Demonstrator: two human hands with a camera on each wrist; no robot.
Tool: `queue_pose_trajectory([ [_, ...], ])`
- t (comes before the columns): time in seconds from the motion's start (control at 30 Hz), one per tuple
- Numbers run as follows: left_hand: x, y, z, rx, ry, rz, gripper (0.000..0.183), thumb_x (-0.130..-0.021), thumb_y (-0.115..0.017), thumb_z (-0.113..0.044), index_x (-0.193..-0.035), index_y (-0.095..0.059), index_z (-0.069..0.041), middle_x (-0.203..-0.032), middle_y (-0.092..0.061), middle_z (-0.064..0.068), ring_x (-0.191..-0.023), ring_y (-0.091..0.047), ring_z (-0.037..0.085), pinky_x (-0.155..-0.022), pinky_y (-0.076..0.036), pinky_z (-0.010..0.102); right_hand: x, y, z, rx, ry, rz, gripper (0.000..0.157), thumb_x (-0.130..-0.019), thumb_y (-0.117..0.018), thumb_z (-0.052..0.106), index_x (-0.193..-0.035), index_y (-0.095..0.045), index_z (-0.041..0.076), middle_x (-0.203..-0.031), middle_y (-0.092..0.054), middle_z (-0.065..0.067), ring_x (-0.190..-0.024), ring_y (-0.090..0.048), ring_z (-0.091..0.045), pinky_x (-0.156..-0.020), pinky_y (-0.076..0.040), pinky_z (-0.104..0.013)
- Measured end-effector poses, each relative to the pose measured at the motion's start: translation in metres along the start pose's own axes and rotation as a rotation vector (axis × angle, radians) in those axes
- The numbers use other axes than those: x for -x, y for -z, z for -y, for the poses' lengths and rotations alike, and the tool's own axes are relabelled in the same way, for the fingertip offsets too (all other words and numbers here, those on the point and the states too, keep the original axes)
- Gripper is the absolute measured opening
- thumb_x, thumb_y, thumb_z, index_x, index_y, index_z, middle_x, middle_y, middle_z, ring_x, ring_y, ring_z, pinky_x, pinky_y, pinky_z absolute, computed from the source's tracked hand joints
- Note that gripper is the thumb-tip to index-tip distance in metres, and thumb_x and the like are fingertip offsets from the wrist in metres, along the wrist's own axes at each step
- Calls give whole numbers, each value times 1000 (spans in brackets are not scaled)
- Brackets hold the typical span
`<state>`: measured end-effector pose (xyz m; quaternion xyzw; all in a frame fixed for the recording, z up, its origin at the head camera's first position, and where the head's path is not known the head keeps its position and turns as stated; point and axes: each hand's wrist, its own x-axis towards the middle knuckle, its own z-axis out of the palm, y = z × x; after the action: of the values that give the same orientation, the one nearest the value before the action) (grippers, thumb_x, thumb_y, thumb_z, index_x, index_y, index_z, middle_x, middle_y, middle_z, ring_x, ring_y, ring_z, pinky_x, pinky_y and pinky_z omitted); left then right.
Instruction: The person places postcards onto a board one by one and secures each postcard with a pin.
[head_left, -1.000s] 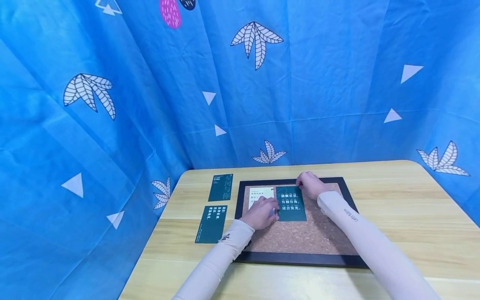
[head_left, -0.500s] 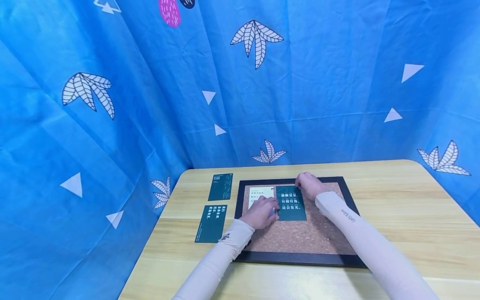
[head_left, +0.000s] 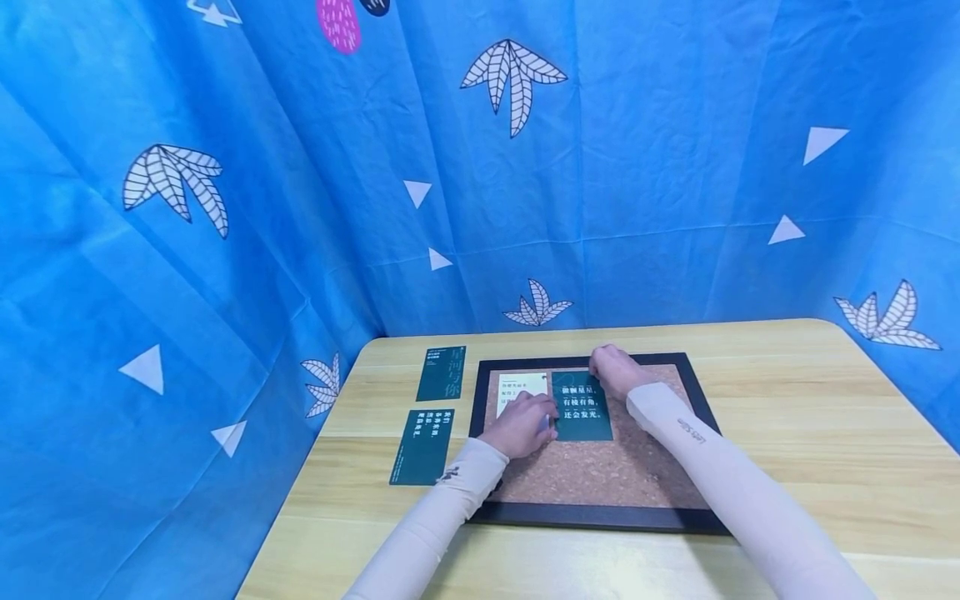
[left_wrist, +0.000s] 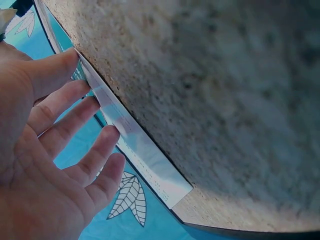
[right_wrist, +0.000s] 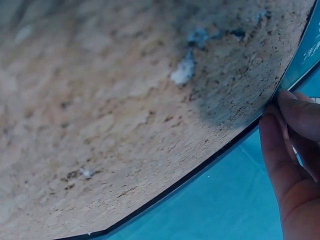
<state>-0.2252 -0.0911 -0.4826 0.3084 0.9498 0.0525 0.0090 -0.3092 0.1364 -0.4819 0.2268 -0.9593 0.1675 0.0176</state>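
A framed cork board (head_left: 600,475) lies on the table. On its upper part sit a pale card (head_left: 521,386) and, right of it, a green card (head_left: 581,429) with white characters. My left hand (head_left: 521,425) covers the pale card's lower part; in the left wrist view its relaxed, slightly bent fingers (left_wrist: 107,137) touch the cards with their tips. At the green card's top right corner, my right hand (head_left: 617,371) pinches with thumb (right_wrist: 300,112) and fingers. A small dark thing, like a push pin, shows between those fingertips, mostly hidden.
Two more green cards lie left of the board, one at the back (head_left: 441,375) and one nearer (head_left: 420,450). A small dark dot (head_left: 544,377) marks the pale card's top corner. Behind the wooden table (head_left: 810,417) hangs a blue patterned curtain (head_left: 645,183).
My right forearm and wrist have shifted slightly left, the fingers staying at the green card's corner. The left hand and the cards have kept their places.
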Motion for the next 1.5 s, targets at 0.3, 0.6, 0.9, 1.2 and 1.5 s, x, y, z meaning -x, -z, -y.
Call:
queue_pose_trajectory([
  [0.3,-2,-2,1,-3,5,7,29,-99,-71,-31,-125,-71,-17,-139,-67,-2,-123,-61,22,-104,-52,37,-1,0,0,10,-7,4,33,-84,-62,-16,-71,-75,11,-81,-73,-6,-71,-60,-15,-70,-58,-35],
  [0.6,-3,-4,2,-11,7,15,29,-100,-70,-31,-126,-71,-17,-141,-66,-1,-125,-61,22,-105,-52,37,4,-1,-4,-31,15,6,25,-90,-60,-12,-97,-80,1,-102,-77,-17,-96,-74,-31,-83,-62,-41],
  [0.9,-2,-4,3,11,7,10,30,-99,-71,-32,-125,-72,-16,-142,-65,0,-123,-61,23,-103,-53,38,16,1,-11,-57,30,-20,26,-94,-59,-11,-107,-80,-1,-104,-73,-18,-102,-70,-36,-90,-60,-46],
  [1.2,-3,-6,3,2,1,-7,31,-99,-70,-33,-125,-72,-16,-141,-66,0,-122,-62,22,-103,-52,36,27,1,-7,76,93,-8,27,-95,-60,-12,-118,-73,-8,-101,-69,-18,-97,-70,-33,-85,-61,-42],
  [1.5,-2,-5,2,19,13,-9,30,-100,-70,-32,-125,-71,-16,-141,-66,0,-122,-62,22,-105,-52,37,28,-2,-6,163,139,-4,25,-94,-64,-10,-116,-75,-5,-102,-68,-18,-96,-70,-32,-84,-61,-40],
])
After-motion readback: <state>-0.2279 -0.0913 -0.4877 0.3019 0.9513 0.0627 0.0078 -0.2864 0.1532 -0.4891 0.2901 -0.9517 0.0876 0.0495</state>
